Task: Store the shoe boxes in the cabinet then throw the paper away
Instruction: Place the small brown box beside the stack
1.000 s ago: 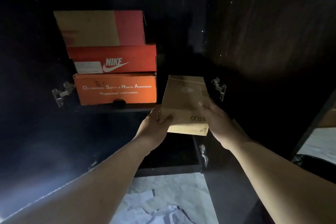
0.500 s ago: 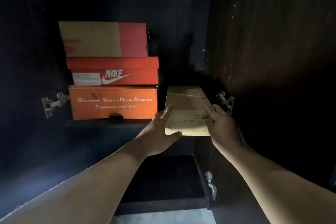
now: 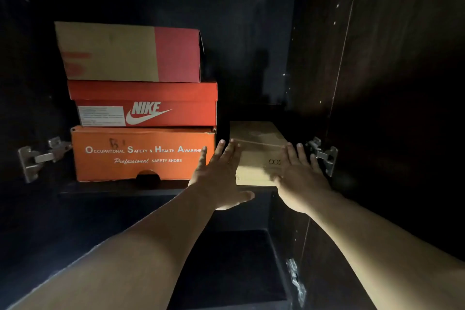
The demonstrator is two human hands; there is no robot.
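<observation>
Where the dark cabinet (image 3: 251, 20) opens toward the viewer, its shelf (image 3: 120, 190) carries four shoe boxes. Item one: an orange safety-shoe box (image 3: 141, 153), printed "Occupational Safety & Health Awareness" and "Professional safety shoes", resting on the shelf at the left. Item two: a red Nike box (image 3: 146, 104) with a white label, stacked directly on the orange one. Item three: a tan and red box (image 3: 128, 51), topmost of the stack. Item four: a plain brown box (image 3: 256, 151), marked with digits partly covered by a hand, lying flat on the shelf just right of the stack, its long side running away from the viewer and its near end at the shelf's front edge. Left hand (image 3: 221, 173): fingers straight and spread, lying against the near left corner of the brown box, the thumb below the shelf edge. Right hand (image 3: 299, 176): fingers straight and slightly apart, laid on the near right part of the same box. Neither hand curls round anything. Fittings: a metal hinge (image 3: 40, 156) at the far left and a second hinge (image 3: 323, 155) just right of the right hand, a third hinge (image 3: 295, 279) lower down. Beneath the shelf lies a darker lower compartment (image 3: 226, 259).
</observation>
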